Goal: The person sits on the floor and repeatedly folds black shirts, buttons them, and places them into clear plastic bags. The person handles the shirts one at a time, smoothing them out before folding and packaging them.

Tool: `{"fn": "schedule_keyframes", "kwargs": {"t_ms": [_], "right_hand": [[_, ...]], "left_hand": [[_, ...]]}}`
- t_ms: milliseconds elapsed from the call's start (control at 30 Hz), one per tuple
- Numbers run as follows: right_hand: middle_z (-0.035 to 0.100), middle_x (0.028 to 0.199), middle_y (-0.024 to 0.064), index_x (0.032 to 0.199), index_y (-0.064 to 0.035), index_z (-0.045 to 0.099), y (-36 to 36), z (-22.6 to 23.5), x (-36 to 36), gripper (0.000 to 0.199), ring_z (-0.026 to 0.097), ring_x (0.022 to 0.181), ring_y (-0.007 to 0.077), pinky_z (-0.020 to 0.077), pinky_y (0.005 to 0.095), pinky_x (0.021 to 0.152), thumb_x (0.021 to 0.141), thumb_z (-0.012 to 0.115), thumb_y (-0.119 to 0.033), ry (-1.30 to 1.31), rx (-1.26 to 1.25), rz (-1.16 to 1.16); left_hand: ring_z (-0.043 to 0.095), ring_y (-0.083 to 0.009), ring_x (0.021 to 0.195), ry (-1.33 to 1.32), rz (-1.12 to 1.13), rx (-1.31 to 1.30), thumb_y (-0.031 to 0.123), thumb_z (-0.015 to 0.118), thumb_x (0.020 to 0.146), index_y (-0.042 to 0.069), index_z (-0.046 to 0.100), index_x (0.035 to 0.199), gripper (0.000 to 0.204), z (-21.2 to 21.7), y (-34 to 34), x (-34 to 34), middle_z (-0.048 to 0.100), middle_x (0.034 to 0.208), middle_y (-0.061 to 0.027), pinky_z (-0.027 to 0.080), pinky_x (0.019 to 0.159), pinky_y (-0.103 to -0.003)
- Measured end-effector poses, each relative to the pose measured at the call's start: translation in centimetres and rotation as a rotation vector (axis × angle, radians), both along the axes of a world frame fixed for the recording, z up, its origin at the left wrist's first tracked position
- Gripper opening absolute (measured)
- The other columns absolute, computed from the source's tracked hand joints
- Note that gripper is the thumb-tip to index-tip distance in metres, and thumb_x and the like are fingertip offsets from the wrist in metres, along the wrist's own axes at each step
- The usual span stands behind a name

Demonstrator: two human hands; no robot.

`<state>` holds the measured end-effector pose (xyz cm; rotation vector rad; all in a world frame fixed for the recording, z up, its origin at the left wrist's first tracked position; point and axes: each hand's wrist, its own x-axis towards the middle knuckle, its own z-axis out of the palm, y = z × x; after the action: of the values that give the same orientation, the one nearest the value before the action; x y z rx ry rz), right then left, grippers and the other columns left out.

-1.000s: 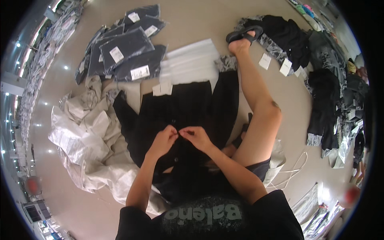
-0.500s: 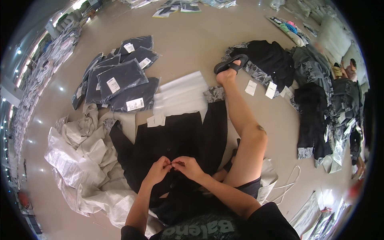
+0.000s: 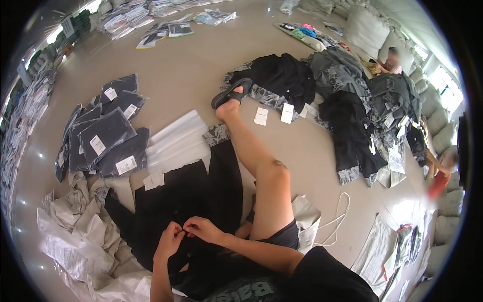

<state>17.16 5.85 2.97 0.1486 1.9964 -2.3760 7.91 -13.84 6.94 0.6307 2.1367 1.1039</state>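
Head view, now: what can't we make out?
All in the head view:
Exact part of garment pinched by left hand and right hand: tiny, covered by both hands.
Garment's near edge: dark against the shirt, partly behind forearms.
Shirt hem: cut off by lower edge.

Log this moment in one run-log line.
left hand: pinching black garment at front | right hand: pinching it alongside | plastic sheets: beyond garment | bagged garments: left of sheets
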Motion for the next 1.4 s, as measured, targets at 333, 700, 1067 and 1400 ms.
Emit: {"fn": "schedule_keyframes", "kwargs": {"t_ms": [333, 700, 1067, 1400], "right_hand": [[0.070, 0.100, 0.0094, 0.103, 0.0026, 0.074, 1.2, 1.1, -1.1, 0.009, 0.074, 0.085, 0.0182, 0.0606, 0.0306, 0.076, 0.095, 0.077, 0.000, 0.134, 0.090, 0.094], [0.077, 0.085, 0.0119, 0.096, 0.0056, 0.075, 1.1, 1.5, -1.5, 0.013, 0.078, 0.081, 0.0184, 0.0641, 0.0309, 0.073, 0.091, 0.082, -0.003, -0.098, -0.015, 0.177], [0.076, 0.088, 0.0147, 0.093, 0.0078, 0.073, 0.1, -1.1, -1.8, 0.025, 0.077, 0.081, 0.0206, 0.0642, 0.0315, 0.071, 0.081, 0.090, -0.006, -0.149, -0.101, 0.132], [0.075, 0.098, 0.0164, 0.107, 0.0065, 0.069, 0.9, -0.8, -0.6, 0.025, 0.078, 0.087, 0.0235, 0.0653, 0.0337, 0.071, 0.088, 0.083, -0.002, -0.168, -0.173, 0.108]], "left_hand": [[0.070, -0.0182, 0.078, 0.077, 0.059, -0.023, 0.001, 0.072, 0.096, 0.001, 0.054, 0.099, 0.018, 0.6, -0.3, 0.4, 0.071, 0.086, -0.0123, 0.053, 0.071, -0.033], [0.068, -0.0219, 0.068, 0.187, 0.009, -0.064, 0.000, 0.062, 0.101, 0.005, 0.047, 0.108, 0.018, 0.9, 0.8, 1.0, 0.066, 0.076, -0.0130, 0.050, 0.063, -0.033], [0.055, -0.0248, 0.067, 0.302, 0.006, -0.059, -0.010, 0.054, 0.091, 0.005, 0.045, 0.109, 0.025, -0.5, 0.6, 1.6, 0.050, 0.078, -0.0140, 0.047, 0.066, -0.036], [0.054, -0.0215, 0.075, 0.097, 0.036, -0.011, -0.009, 0.049, 0.098, 0.005, 0.043, 0.114, 0.022, -1.7, 0.9, 1.4, 0.047, 0.086, -0.0110, 0.046, 0.074, -0.035]]}}
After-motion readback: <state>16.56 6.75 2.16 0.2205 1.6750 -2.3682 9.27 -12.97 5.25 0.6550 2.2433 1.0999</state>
